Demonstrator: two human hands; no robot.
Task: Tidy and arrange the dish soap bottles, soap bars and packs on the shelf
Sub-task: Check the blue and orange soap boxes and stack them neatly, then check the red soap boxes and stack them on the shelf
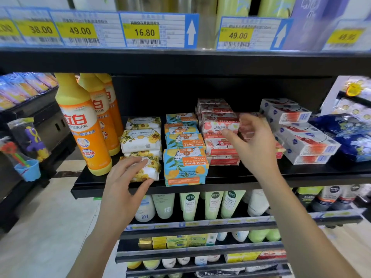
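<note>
Head view. The left hand was shown grasping the flowered soap bar at the front edge of the shelf. The fingers were laid over the top of the bar and the thumb was hooked against its lower front corner. More bars of the same kind were stacked just behind this hand. The dish soap bottles stood just to its left, and the blue soap boxes just to its right.

The right hand was raised in front of the red soap boxes, with its fingers curled and its thumb near the face of the stack. Because of motion blur, it could not be told whether a box was pinched or merely approached. The white boxes and the blue packs lay to the right of this hand, well apart from the left one.

The wrapped bar was judged to be light, firm inside and slightly slippery in its paper. It was judged best taken across its short sides, as was seen. The cardboard boxes were judged to be stiff, light and easily dented at the corners, so that a grip across the long flat faces was advised. The bottles were judged to be heavier and smooth, and best taken round the body.
</note>
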